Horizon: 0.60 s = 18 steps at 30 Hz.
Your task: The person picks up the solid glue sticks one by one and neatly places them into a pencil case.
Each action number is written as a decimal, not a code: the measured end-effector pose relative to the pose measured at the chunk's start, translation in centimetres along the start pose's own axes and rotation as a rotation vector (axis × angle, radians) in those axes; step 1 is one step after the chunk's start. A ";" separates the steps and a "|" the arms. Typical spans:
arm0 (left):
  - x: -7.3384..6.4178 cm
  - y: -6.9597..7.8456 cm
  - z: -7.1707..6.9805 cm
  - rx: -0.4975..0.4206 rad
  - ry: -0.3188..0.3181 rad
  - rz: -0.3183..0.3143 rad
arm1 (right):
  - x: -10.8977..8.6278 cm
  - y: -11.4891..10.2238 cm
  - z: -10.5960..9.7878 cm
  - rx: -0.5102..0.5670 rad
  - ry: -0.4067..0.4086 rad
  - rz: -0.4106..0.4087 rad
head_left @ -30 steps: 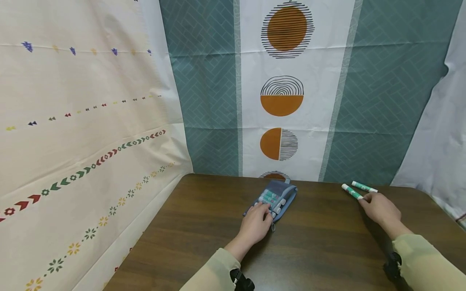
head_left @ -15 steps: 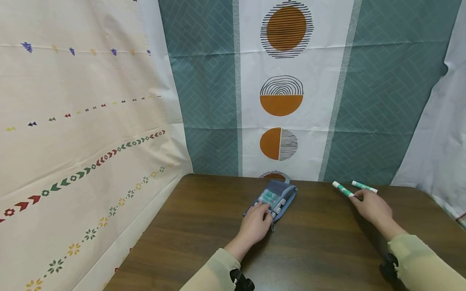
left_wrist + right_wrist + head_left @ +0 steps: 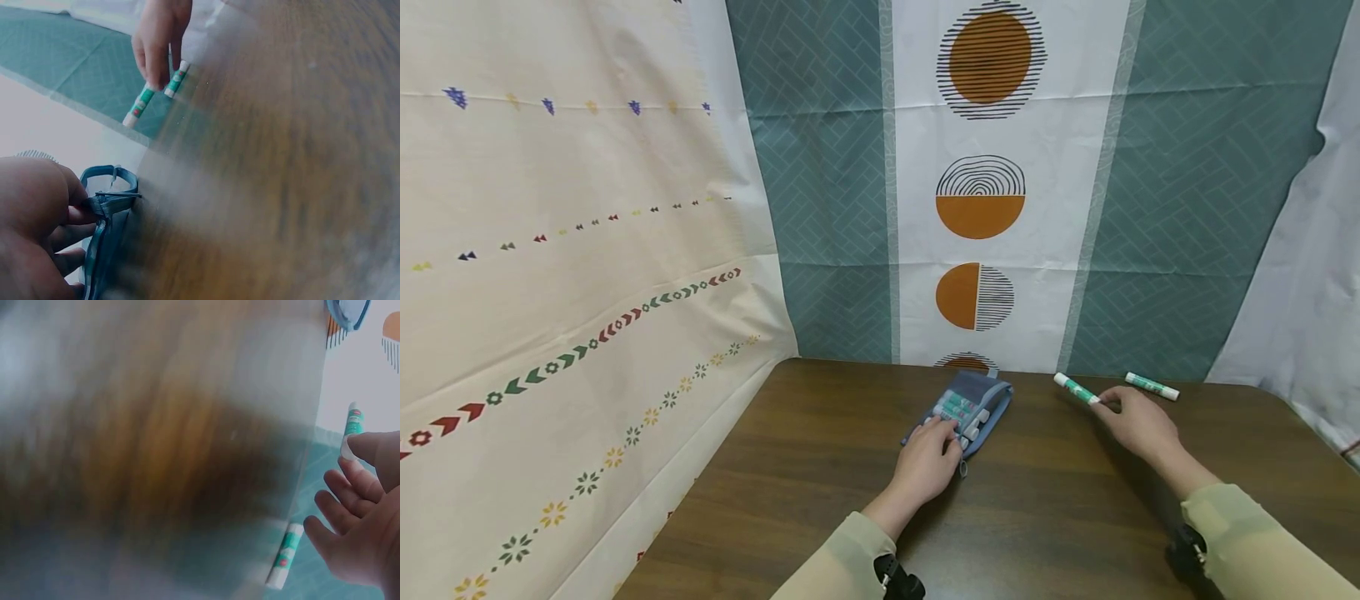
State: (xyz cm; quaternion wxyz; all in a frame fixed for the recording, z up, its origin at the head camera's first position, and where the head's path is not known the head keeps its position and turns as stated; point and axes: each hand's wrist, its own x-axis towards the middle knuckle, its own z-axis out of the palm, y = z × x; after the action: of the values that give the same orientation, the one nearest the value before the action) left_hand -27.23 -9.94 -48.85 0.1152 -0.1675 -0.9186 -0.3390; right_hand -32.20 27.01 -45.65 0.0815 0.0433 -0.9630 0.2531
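Note:
A blue zip pencil case (image 3: 973,387) with a see-through panel lies on the table, several green-and-white glue sticks showing inside. My left hand (image 3: 927,462) holds its near end, fingers over the panel; in the left wrist view the thumb and fingers (image 3: 69,253) are at the zipped edge. Between thumb and fingertips, my right hand (image 3: 1138,423) pinches one end of a glue stick (image 3: 1075,388), which points away to the left, toward the case. A second glue stick (image 3: 1152,386) lies behind the right hand, apart from it.
The brown wooden table (image 3: 820,475) ends at a hanging green-and-white cloth (image 3: 835,317) at the back. A cream patterned cloth (image 3: 625,400) hangs along the left side, and a white cloth (image 3: 1300,333) on the right.
My right hand has moved left with the pinched glue stick, away from the second one and closer to the pencil case. The left hand and the case have stayed put.

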 end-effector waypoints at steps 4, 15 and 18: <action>0.0 0.0 0.0 -0.003 -0.002 -0.002 | -0.2 -0.9 0.5 0.015 -0.001 -0.044; 0.1 -0.1 0.1 0.008 -0.002 -0.003 | -0.3 -3.2 1.6 0.047 -0.081 -0.110; 0.0 -0.1 0.0 0.003 -0.005 -0.003 | -0.6 -4.1 1.9 0.053 -0.109 -0.123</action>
State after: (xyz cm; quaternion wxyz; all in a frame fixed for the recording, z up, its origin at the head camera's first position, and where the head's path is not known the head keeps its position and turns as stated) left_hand -27.27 -10.00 -48.89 0.1125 -0.1671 -0.9196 -0.3374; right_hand -31.39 22.55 -45.38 0.0433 0.1183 -0.9545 0.2703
